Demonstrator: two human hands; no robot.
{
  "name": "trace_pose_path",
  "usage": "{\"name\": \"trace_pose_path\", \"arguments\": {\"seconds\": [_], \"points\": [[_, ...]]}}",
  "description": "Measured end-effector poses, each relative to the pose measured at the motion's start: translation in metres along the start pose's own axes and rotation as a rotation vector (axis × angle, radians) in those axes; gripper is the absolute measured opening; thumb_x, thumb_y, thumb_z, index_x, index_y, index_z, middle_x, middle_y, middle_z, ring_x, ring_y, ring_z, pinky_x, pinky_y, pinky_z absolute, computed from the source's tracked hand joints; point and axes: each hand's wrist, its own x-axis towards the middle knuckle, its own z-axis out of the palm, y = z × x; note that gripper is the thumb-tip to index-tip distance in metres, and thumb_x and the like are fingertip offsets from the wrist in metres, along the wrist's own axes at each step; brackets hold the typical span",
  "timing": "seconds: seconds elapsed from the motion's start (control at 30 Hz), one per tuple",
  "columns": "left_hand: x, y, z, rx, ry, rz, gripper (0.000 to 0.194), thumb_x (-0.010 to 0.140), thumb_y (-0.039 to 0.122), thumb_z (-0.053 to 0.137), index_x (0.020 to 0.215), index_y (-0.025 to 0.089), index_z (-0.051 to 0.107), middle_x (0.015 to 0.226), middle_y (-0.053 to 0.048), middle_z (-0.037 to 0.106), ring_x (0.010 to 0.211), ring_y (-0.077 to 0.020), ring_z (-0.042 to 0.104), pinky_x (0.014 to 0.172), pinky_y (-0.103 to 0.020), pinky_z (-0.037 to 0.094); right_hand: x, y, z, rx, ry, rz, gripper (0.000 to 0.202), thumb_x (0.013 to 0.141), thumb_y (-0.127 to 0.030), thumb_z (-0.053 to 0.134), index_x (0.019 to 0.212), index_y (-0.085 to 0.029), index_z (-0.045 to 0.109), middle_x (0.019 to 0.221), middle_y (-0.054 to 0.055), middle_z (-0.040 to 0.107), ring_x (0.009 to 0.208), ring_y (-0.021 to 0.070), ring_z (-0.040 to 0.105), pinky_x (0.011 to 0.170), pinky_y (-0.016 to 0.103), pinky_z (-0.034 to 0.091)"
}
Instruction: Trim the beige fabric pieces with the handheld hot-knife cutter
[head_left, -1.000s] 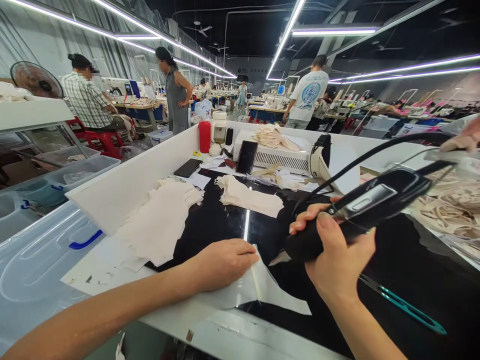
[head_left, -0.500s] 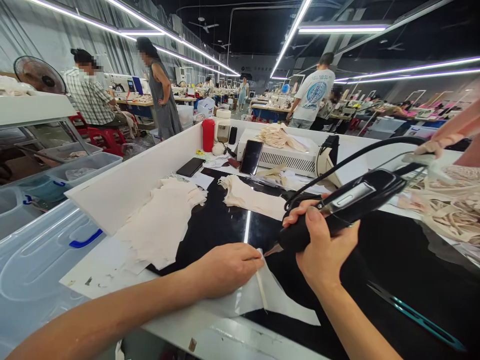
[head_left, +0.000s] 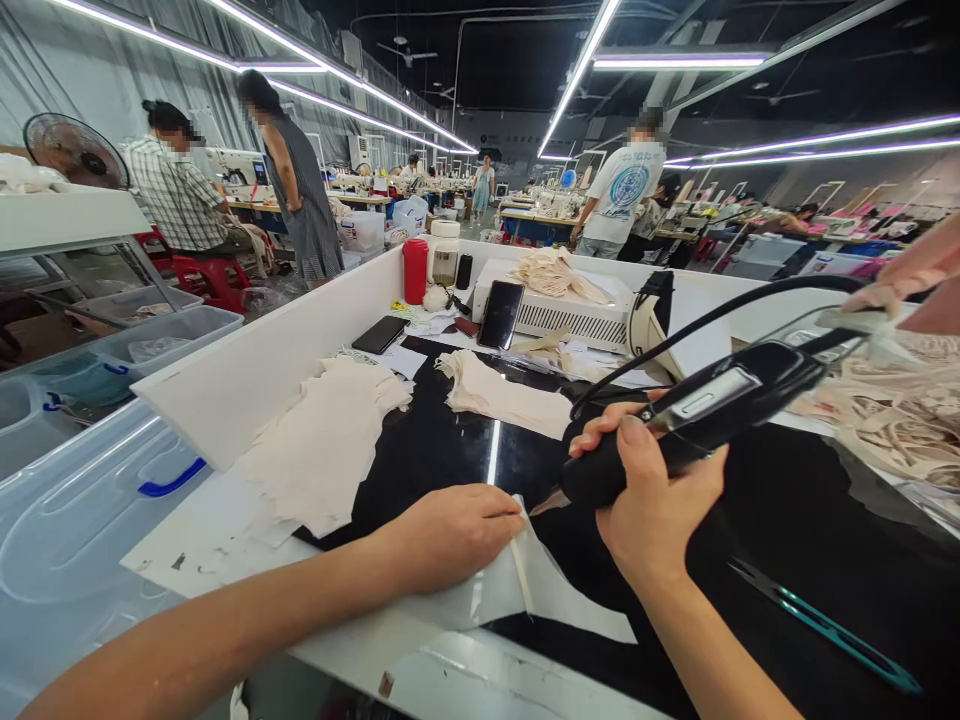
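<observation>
My left hand (head_left: pixel 457 535) pinches the top end of a thin cream strip (head_left: pixel 522 572) over a translucent white sheet (head_left: pixel 559 590) near the table's front edge. My right hand (head_left: pixel 649 480) is wrapped round a black handheld device (head_left: pixel 697 410) with a silver panel and a thick cable. The device's narrow tip (head_left: pixel 551 502) points at the sheet, just right of my left fingertips. Cream fabric pieces lie in a stack (head_left: pixel 330 440) on the left of the black surface, and a smaller stack (head_left: pixel 506 392) lies beyond my hands.
Teal thread snips (head_left: pixel 832 630) lie at the right. Farther back are two phones (head_left: pixel 380 334), a red bottle (head_left: pixel 415 271) and a white machine (head_left: pixel 562 310). Another person's hand (head_left: pixel 911 265) shows at the right edge beside piled cream strips (head_left: pixel 907 410). Several people are beyond the table.
My right hand and the black device have shifted slightly right. My left hand stays almost where it was. In the background, the person in the grey dress has moved left.
</observation>
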Motion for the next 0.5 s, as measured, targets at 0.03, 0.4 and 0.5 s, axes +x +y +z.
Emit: {"name": "trace_pose_path", "arguments": {"seconds": [0.03,0.4,0.5], "points": [[-0.0005,-0.0004,0.0004,0.004,0.0,0.002,0.028,0.117,0.012,0.053,0.129,0.013,0.078,0.133,-0.015,0.083,0.121,-0.0237,0.082,0.108,-0.037,0.07,-0.0006,-0.0016,-0.0004,-0.001,0.012,-0.001,0.048,0.082,-0.042,0.1,0.108,-0.028,0.062,0.082,-0.009,0.073,0.058,0.014,0.067,0.055,0.031,0.063],[-0.0033,-0.0027,0.0032,0.006,0.011,0.0,0.027,0.118,0.014,0.055,0.132,0.014,0.078,0.135,-0.015,0.082,0.122,-0.0237,0.082,0.11,-0.035,0.069,-0.0079,-0.0016,-0.0052,-0.013,-0.036,-0.017,0.045,0.088,-0.04,0.097,0.115,-0.029,0.063,0.083,-0.007,0.073,0.063,0.0145,0.068,0.06,0.031,0.063],[-0.0029,-0.0037,0.002,-0.004,-0.004,-0.018,0.028,0.12,0.017,0.053,0.129,0.015,0.079,0.134,-0.014,0.082,0.12,-0.0234,0.082,0.108,-0.035,0.069,-0.0067,-0.0034,-0.0055,-0.02,-0.041,-0.007,0.043,0.088,-0.04,0.097,0.113,-0.028,0.064,0.083,-0.007,0.073,0.062,0.0143,0.067,0.06,0.031,0.064]]}}
